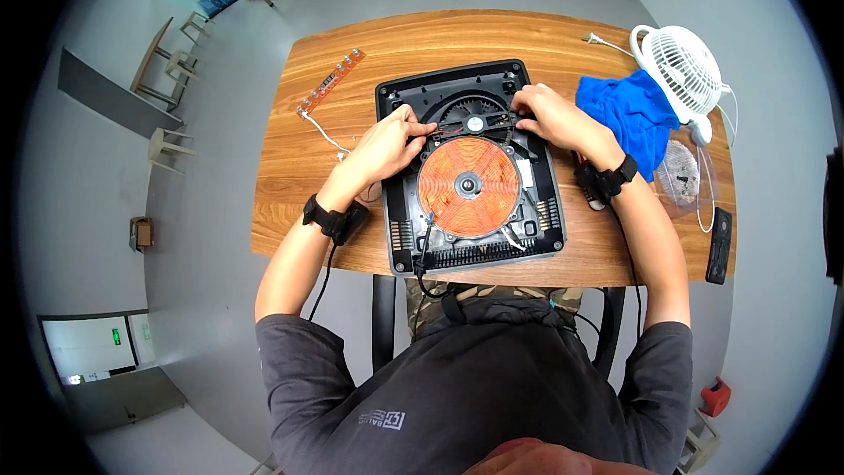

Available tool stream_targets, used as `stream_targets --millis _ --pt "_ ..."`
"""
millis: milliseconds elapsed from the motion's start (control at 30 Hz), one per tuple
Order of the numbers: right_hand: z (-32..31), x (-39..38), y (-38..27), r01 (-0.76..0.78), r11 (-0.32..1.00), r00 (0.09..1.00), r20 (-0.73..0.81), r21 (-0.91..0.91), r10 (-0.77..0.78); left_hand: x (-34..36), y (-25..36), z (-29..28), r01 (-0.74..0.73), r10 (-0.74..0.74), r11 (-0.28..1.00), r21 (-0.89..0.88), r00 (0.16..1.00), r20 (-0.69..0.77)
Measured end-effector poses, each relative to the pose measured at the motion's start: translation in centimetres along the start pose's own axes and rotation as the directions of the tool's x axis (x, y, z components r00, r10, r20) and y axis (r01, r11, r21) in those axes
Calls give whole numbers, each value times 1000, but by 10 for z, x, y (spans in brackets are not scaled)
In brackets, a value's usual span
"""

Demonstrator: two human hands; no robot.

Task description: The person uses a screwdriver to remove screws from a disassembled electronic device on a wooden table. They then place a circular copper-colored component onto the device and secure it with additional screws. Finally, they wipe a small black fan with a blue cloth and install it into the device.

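An opened induction cooker (547,211) lies on the table with its black plastic housing facing up. In its middle sits a round copper coil (444,178), with a metal disc at the centre. Just beyond the coil is a black cooling fan (476,124) with a pale hub; a thin red wire runs near its left side. My left hand (393,142) pinches the fan's left edge with thumb and fingers. At the opposite edge, my right hand (556,120) has its fingers curled onto the fan's frame. The exact grip under both sets of fingertips is partly hidden.
A long orange circuit board (331,83) with a white cable lies left. At right are a white desk fan (684,70), a blue cloth (626,114), a clear plastic tray (684,178) with small parts and a black strip-shaped piece (719,246). A black cord (422,264) hangs off the cooker's front.
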State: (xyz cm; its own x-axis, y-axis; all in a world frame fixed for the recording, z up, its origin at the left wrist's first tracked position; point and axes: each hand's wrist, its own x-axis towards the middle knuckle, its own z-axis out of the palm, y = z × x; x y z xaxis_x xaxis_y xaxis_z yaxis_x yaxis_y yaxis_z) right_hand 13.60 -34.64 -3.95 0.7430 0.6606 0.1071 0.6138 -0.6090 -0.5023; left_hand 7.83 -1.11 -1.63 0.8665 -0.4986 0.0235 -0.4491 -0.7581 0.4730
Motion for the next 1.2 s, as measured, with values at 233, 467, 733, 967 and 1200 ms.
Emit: stream_targets --millis 233,467,733,967,1200 --pt "4 -1 1 2 1000 1000 -23 29 -2 7 -5 5 9 -14 998 -64 996 -83" --pt "6 -2 2 19 1000 998 -52 21 -18 14 -3 4 77 -80 995 -62 995 -57" --pt "5 -5 -1 17 1000 998 -61 21 -15 15 0 6 61 -59 998 16 992 -107" --pt "3 -3 -4 4 1000 999 -43 8 -4 16 0 7 88 -86 996 16 991 -102" --pt "5 -4 -3 14 1000 999 -51 17 -13 17 -1 9 117 -115 993 14 990 -84"
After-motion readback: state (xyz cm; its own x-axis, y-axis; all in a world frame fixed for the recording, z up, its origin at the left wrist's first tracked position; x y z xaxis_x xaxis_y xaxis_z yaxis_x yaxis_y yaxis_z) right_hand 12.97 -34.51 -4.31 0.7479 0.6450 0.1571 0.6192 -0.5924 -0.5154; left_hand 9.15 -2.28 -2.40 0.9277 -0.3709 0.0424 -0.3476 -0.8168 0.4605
